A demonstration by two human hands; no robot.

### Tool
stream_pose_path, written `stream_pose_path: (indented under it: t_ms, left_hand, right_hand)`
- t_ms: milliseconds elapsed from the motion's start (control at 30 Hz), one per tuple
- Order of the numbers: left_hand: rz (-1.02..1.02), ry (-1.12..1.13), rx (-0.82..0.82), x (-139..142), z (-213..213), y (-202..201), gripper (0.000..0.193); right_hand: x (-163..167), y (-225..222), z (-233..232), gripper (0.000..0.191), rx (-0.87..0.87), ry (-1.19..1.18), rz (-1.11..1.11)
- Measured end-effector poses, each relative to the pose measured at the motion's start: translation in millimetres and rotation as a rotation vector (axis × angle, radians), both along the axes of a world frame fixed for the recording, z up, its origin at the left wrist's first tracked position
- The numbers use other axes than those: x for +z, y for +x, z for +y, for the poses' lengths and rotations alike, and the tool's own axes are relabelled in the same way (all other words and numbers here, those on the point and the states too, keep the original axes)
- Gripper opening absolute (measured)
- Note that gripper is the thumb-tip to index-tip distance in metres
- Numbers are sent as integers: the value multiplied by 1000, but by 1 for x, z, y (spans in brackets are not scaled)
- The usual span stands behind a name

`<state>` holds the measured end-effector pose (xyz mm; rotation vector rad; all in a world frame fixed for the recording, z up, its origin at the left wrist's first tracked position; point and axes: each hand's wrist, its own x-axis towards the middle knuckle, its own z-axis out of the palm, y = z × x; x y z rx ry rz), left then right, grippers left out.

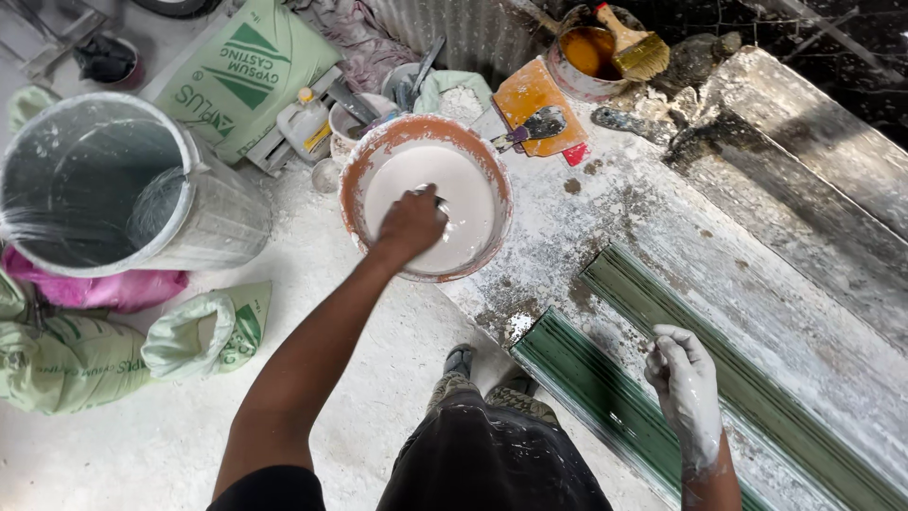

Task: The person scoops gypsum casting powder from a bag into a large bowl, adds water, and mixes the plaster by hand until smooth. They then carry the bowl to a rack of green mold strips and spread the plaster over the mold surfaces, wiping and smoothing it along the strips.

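Note:
My left hand [411,223] reaches into an orange basin [355,180] filled with white liquid plaster. Its fingers are closed around a small dark tool whose tip just shows. My right hand [683,388], coated in white plaster, hangs with fingers loosely apart above a long green ribbed mould [605,388] lying on the dusty work surface. A second green mould [757,378] runs parallel beside it.
A large grey bucket [194,203] with water stands at left, above green sacks [85,360]. A green printed bag [251,71], a small bottle [305,121], a scraper on an orange board [530,99] and a tub with a brush [638,47] lie behind the basin.

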<state>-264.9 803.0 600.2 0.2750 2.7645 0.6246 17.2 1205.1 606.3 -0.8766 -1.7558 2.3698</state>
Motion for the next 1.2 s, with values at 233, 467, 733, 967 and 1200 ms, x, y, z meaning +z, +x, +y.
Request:
stream_pose_path:
  t_ms: [233, 467, 733, 967, 1200]
  left_hand:
    - [-348, 593, 470, 32, -41, -8, 42]
    - [-513, 951, 530, 67, -43, -2, 50]
    - [-538, 1198, 355, 114, 13, 23, 51]
    - [-729, 1363, 199, 91, 110, 51, 50]
    - [-877, 1422, 115, 5, 212, 78, 48]
  right_hand:
    - [-8, 13, 4, 13, -58, -32, 32]
    - [-7, 21, -1, 12, -106, -27, -33]
    - [-9, 58, 2, 13, -203, 35, -66]
    - [-6, 117, 3, 12, -384, 14, -87]
    - [-8, 159, 2, 12, -534, -22, -70]
